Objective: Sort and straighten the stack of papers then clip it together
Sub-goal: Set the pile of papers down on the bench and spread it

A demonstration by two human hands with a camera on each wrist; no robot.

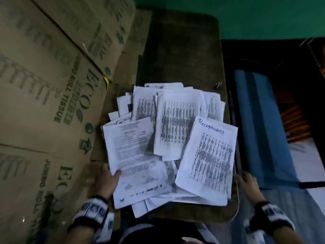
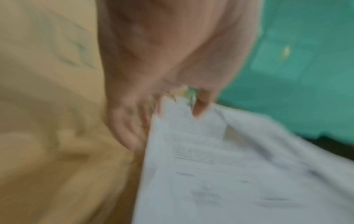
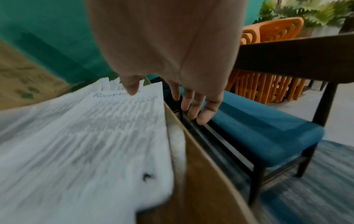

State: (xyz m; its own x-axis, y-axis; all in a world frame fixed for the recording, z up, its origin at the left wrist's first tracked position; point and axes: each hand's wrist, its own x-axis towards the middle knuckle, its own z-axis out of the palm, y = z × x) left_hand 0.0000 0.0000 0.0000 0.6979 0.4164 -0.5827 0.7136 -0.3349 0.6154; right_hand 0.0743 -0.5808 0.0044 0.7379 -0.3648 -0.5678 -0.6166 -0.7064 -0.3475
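Note:
A loose, crooked pile of printed papers (image 1: pixel 175 124) covers the near half of a small dark table (image 1: pixel 179 50). My left hand (image 1: pixel 110 178) pinches the left edge of a letter sheet (image 1: pixel 133 155), thumb on top. The blurred left wrist view shows that hand (image 2: pixel 161 118) holding the sheet (image 2: pixel 220 174). My right hand (image 1: pixel 246 180) hovers at the table's right edge beside a sheet marked "Receptionist" (image 1: pixel 209 155), holding nothing. In the right wrist view its fingers (image 3: pixel 191 106) hang straight past the table edge (image 3: pixel 201 174). A small black binder clip (image 1: pixel 218 85) lies behind the pile, far right.
Stacked cardboard boxes (image 1: pixel 44 103) press against the table's left side. A blue cushioned chair (image 1: pixel 260 120) stands close on the right, with orange chairs (image 3: pixel 272 33) behind it. A green wall lies beyond the table.

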